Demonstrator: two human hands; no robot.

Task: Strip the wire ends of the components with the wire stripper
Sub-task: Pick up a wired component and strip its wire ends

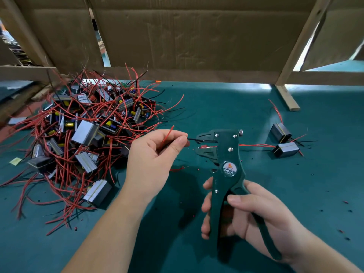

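– Stripper (226, 154) is in your right hand (246, 211), mate: fingers wrapped round both green handles, thumb laid across the front one, head pointing up and away from you. Jaws look parted, gaping toward your left hand (155, 154).

– Yep, and that left hand is pinching two wires between thumb and fingertips, just left of the stripper head. The black wire (192, 138) pokes out past your thumb and its tip reaches the upper jaw. The red wire (167, 134) sticks up out of the same pinch, tilted away from you.

– Can't tell from here whether the black tip is actually clamped or only lying in the gap, though.

– Same. Whatever those two wires run back to is hidden under your left palm too.

– The pile (82, 134) of components sits just left of your left hand and beyond it, red and black leads all in a tangle on the green mat (216, 107).

– Two more components (280, 133) lie well right of the stripper head, beyond your right hand, close together. A red lead (256, 145) runs from them back toward the stripper.

– Little red bits (177, 169) on the mat between your hands, a few more off to the right of your right wrist.

– Cardboard (197, 36) stands at the far side, past both hands.
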